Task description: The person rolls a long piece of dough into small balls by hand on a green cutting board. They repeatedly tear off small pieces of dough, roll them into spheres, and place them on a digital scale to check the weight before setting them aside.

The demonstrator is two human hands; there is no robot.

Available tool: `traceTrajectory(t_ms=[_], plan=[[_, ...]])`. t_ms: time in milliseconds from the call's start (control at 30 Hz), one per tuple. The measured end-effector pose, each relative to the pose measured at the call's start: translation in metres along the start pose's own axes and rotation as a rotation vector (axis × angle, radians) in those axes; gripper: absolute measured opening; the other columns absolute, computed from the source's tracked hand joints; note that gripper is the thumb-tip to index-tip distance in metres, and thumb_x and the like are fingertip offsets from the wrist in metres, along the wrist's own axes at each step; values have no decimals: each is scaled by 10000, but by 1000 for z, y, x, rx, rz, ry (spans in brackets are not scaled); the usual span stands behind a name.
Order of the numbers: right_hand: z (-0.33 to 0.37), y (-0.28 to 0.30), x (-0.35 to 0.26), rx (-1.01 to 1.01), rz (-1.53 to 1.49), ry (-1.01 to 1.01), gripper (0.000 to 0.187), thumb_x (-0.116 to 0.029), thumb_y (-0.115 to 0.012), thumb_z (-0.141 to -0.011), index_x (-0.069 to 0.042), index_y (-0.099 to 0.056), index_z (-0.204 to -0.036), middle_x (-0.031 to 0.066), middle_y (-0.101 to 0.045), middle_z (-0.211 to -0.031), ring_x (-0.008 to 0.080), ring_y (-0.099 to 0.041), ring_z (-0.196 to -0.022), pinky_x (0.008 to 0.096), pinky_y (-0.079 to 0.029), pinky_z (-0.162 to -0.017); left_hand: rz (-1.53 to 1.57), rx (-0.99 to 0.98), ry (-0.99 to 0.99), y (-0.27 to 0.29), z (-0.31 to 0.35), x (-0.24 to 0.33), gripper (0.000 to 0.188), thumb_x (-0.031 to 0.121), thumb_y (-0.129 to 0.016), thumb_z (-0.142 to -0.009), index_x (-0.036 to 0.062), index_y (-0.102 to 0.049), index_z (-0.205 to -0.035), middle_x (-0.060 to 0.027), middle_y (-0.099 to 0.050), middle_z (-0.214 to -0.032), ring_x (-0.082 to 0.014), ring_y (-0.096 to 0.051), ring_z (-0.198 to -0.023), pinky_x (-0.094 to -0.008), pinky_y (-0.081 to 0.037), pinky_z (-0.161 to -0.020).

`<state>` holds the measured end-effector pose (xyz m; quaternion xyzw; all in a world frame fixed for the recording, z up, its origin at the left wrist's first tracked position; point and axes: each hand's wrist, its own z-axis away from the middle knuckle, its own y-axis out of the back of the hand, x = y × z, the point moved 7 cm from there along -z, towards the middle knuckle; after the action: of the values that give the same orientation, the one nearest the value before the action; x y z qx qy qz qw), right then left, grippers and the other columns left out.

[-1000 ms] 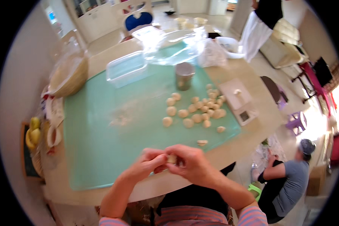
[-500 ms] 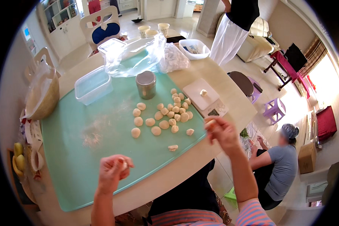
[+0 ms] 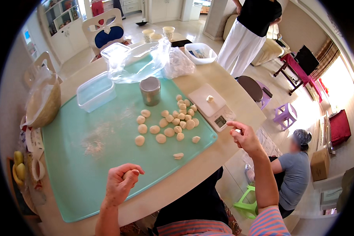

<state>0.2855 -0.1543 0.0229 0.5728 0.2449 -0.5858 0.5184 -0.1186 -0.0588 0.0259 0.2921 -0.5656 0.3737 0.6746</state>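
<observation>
My left hand (image 3: 122,181) is closed above the mat's near edge, its fingers curled around a lump of dough that is mostly hidden. To the right, past the mat's corner, my right hand (image 3: 246,138) pinches a small piece of dough (image 3: 238,131), with the index finger pointing toward the kitchen scale (image 3: 213,107). One dough piece (image 3: 210,98) rests on the scale's white plate, and its display is lit. Several round dough balls (image 3: 169,132) are spread over the green mat (image 3: 86,173). An oblong dough piece (image 3: 178,156) lies nearer to me.
Behind the dough stands a metal canister (image 3: 150,91). A clear plastic container (image 3: 96,92), plastic bags (image 3: 139,67) and a white bowl (image 3: 200,53) stand farther back. Flour (image 3: 96,141) dusts the mat. At right a person in grey (image 3: 297,173) sits low; another person (image 3: 247,31) stands beyond the table.
My right hand has shifted right and slightly down, off the mat's corner, its index finger now extended. The left hand has stayed close to its place, fingers curled more. The seated person's arm has lowered.
</observation>
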Motion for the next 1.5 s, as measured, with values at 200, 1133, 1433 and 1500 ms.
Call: traceTrajectory(t_ms=[200,1133,1433,1500], plan=[[1,4,0,100,142,89,322,-113,-631,-942,18,-669,-1234,-61,-536,-765,16,-446,-633,207,-379,-567,-28,-2,-12,-1,2,3,227,61,-520,-1017,-69,-680,-923,80,-400,-562,-6,-284,-492,-219,-224,-447],[13,5,-26,218,290,204,289,-82,-592,-934,19,-682,-1189,-8,-583,-776,61,-513,-694,240,-447,-642,-73,4,-13,-3,2,4,195,22,-526,-976,-72,-685,-913,90,-408,-563,-2,-299,-499,-215,-231,-454],[16,7,-30,280,353,201,290,-99,-583,-938,2,-685,-1189,50,-610,-777,95,-550,-678,279,-479,-661,-44,-24,50,1,3,0,149,78,-609,-975,-21,-709,-925,82,-480,-663,-7,-372,-598,-201,-287,-520],[11,7,-25,262,376,236,293,-101,-586,-934,4,-684,-1190,60,-615,-778,104,-564,-670,283,-483,-655,-37,-24,43,0,4,2,149,79,-611,-975,-23,-708,-924,81,-482,-663,-8,-374,-599,-202,-291,-522]])
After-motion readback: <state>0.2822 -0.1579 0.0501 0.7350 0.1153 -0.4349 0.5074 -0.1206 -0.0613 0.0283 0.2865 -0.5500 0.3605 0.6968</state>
